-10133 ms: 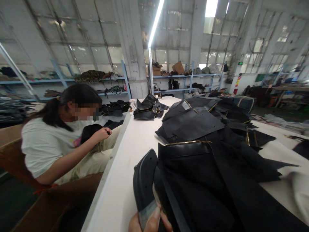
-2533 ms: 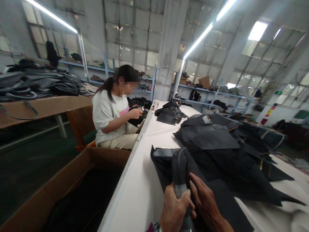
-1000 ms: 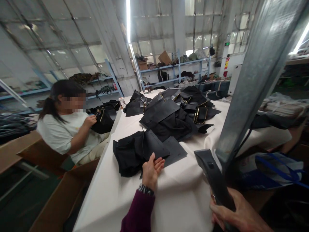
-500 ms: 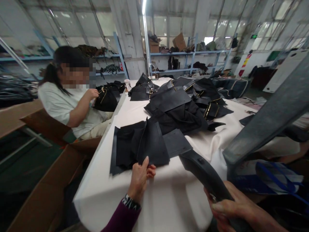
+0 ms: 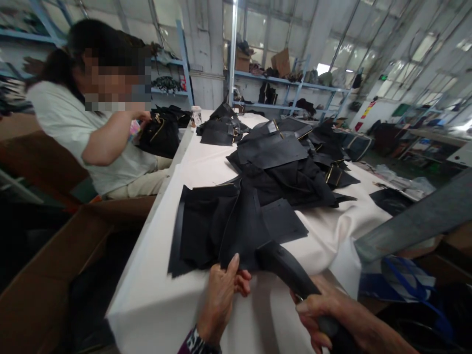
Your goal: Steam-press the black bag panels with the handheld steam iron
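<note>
our right hand (image 5: 324,314) clamps a curved black piece (image 5: 283,268)
our left hand (image 5: 223,300) lies open against black leather panels (image 5: 221,231) on the white-covered table (image 5: 155,295), blue steel shelves (image 5: 291,86) beyond

Leather-goods workshop: black leather bag panels (image 5: 283,167) with gold-coloured fittings pile on a long white-covered worktable (image 5: 155,275), a seated co-worker (image 5: 110,142) alongside, a cardboard carton (image 5: 55,250) below, and blue metal shelving (image 5: 291,83) under steel-framed factory windows (image 5: 413,64).

Bright daylight is admitted through the windows (image 5: 424,54), supplemented by a fluorescent tube (image 5: 233,34); wide-angle distortion bends the edges, and the right hand (image 5: 324,309) is slightly blurred.
</note>
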`<state>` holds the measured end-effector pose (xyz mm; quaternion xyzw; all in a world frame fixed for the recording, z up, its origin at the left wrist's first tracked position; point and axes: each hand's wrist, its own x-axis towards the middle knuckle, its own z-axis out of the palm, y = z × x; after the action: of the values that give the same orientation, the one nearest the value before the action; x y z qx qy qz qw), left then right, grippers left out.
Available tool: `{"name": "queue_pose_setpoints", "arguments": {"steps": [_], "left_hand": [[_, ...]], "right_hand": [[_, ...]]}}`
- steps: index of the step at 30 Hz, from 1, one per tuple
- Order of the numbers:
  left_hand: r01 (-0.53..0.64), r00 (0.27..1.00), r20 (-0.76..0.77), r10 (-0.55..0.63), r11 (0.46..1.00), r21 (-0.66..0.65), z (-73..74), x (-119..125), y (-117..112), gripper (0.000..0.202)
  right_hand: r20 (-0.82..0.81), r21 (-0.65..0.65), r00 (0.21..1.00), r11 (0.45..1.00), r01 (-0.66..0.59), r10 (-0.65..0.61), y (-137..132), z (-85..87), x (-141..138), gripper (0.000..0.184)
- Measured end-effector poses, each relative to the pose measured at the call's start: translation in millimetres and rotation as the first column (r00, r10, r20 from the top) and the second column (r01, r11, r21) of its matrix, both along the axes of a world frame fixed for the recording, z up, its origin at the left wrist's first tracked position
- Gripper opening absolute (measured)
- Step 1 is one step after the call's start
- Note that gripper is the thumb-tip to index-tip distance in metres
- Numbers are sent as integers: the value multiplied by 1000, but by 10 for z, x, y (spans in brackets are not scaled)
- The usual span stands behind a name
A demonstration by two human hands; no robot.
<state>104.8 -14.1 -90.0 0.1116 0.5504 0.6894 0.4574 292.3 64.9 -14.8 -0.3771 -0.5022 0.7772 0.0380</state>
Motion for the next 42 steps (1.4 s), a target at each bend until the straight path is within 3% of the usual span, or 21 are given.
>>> {"name": "queue_pose_setpoints", "arguments": {"steps": [6,9,11,13,17,20,23,29,35,42], "left_hand": [[-24,999,25,23,999,40,-82,-14,-41,33],[-47,998,52,47,999,-11,-135,-14,-48,33],[-42,997,70,45,998,-48,-154,-14,-48,34],[-32,996,86,36,998,-52,-163,-14,-52,35],[-30,995,97,31,1000,-9,-185,-22,-78,35],[-8,996,84,7,1000,8,-196,-26,-94,35],[21,998,56,-20,1000,-20,-178,-25,-93,38],[33,998,-43,-35,998,-47,-191,-25,-83,40],[35,996,-82,-39,998,-53,-285,-21,-87,39],[16,998,-60,-20,998,-62,-277,-12,-89,39]], "right_hand": [[-11,94,996,991,93,-93,100,216,-222,21],[-26,218,982,958,186,-185,161,394,-205,18],[-30,233,975,947,222,-221,189,455,-141,17],[-42,191,978,959,210,-206,199,432,-54,18],[-85,92,992,991,100,-93,119,220,72,21],[-35,23,998,999,44,-43,-1,111,78,24],[93,68,995,997,40,-46,-75,112,64,21],[92,24,996,1000,7,-10,17,57,59,17],[157,-26,987,1000,15,-11,77,25,-143,20],[47,-21,997,998,65,-64,98,153,-47,9]]}}
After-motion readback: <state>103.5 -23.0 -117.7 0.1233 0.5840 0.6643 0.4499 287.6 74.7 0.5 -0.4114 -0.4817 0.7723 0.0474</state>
